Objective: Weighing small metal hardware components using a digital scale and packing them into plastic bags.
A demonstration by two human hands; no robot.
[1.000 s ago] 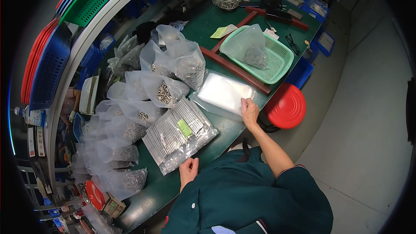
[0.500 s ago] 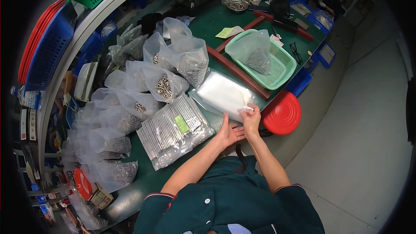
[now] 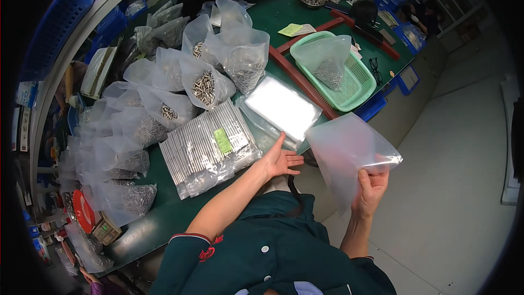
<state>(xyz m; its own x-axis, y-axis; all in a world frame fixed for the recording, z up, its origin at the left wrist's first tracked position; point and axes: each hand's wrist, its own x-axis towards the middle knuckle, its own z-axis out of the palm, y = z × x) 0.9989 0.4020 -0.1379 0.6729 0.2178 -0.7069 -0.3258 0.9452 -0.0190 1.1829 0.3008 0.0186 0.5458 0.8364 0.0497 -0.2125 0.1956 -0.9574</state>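
My right hand (image 3: 371, 190) pinches one edge of a clear plastic bag (image 3: 349, 155), which hangs off the table's right edge and looks flat, with nothing seen in it. My left hand (image 3: 282, 159) holds nothing; its fingers are spread, and the thumb points up at the near edge of a stack of flat plastic bags (image 3: 284, 106). Left of that stack lies a pack of metal rods (image 3: 204, 145) in clear wrap with a green label (image 3: 222, 140). Behind the pack stand open bags of small metal parts (image 3: 204, 88).
A light green basket (image 3: 360, 90) holding a filled bag (image 3: 331, 71) sits by a dark red frame (image 3: 305, 84). More filled bags (image 3: 134, 199) crowd the table's left, near a scale (image 3: 106, 230) with a red dish (image 3: 83, 211). Someone's arm (image 3: 90, 278) shows at lower left.
My right hand has lifted one bag off the stack and carried it right, past the table edge. The left hand stays near the stack, fingers more spread. The whole view has shifted slightly.
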